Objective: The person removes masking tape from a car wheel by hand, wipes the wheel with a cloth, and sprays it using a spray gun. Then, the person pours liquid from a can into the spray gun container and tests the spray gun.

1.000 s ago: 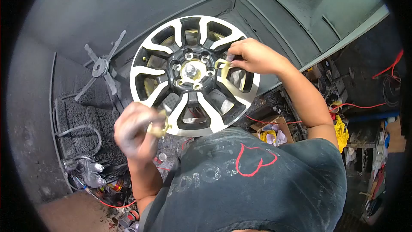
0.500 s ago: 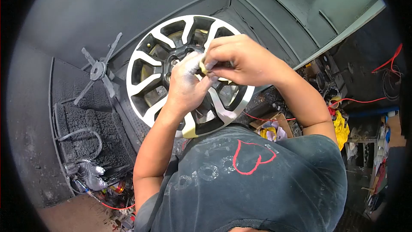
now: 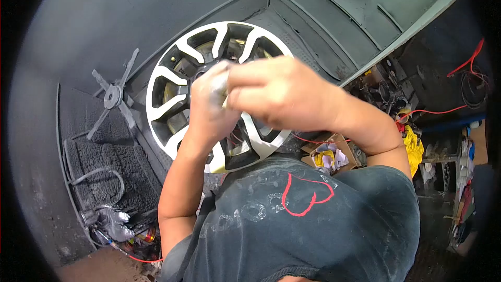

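Both hands meet above a black-and-white alloy wheel (image 3: 175,105). My left hand (image 3: 210,107), silver-smudged on its back, has curled fingers; what they hold is hidden. My right hand (image 3: 282,94), blurred by motion, pinches against it with bent fingers. A small pale yellow piece (image 3: 225,103), perhaps masking tape, shows between the hands, largely covered by my right fingers. The hands and forearms hide the wheel's hub and some spokes.
Grey booth walls (image 3: 172,0) stand behind the wheel. At left are a four-armed metal stand (image 3: 112,96) and a spray gun (image 3: 112,224) with a red hose. A cardboard box (image 3: 342,146) of paper scraps and a cluttered shelf (image 3: 443,159) stand at right.
My right hand has moved left and slightly down, now overlapping my left hand and covering most of the yellow piece. The whole view has shifted slightly.
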`<act>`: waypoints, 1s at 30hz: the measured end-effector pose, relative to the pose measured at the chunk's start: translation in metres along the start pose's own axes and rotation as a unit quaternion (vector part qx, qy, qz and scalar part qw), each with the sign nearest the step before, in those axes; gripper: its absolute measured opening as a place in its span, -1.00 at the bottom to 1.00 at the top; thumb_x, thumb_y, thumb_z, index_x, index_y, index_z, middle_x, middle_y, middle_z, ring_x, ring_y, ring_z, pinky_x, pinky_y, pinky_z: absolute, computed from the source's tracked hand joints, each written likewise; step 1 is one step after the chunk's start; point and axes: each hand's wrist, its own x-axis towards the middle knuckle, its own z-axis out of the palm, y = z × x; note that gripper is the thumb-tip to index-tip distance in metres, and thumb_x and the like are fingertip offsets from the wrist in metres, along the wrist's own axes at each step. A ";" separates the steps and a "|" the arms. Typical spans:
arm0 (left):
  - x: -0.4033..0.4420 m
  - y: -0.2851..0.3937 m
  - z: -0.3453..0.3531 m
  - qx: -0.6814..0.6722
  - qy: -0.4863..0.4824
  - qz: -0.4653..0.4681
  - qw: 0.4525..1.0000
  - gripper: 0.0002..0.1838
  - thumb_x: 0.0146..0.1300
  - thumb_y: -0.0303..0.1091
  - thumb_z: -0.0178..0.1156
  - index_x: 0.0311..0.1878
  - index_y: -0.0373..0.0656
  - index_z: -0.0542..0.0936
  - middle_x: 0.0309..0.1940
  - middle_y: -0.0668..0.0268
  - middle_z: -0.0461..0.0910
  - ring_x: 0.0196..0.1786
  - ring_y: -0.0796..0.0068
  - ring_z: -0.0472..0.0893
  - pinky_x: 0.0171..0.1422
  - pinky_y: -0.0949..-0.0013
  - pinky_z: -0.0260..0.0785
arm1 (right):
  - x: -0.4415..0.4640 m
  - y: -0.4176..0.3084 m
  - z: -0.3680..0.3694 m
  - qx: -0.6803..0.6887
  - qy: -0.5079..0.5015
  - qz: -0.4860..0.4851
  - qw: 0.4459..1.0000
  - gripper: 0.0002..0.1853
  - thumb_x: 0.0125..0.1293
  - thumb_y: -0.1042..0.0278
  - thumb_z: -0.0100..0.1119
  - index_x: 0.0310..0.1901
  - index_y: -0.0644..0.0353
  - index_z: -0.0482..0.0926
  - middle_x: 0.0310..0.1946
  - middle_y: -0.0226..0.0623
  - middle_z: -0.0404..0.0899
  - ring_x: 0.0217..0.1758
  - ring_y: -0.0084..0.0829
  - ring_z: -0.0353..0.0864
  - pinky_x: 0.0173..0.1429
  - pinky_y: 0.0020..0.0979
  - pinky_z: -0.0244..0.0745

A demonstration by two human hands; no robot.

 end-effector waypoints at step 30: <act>-0.167 0.040 -0.138 0.110 0.267 0.019 0.957 -0.73 0.34 -0.37 0.39 -0.14 -0.40 0.57 -0.16 0.14 0.52 -0.06 0.21 0.58 0.12 0.29 0.45 | -0.062 0.150 0.036 -0.035 -0.424 0.274 0.863 -0.86 0.18 0.50 0.38 -0.22 0.26 0.67 -0.28 -0.01 0.69 -0.11 0.06 0.70 -0.05 -0.06 0.55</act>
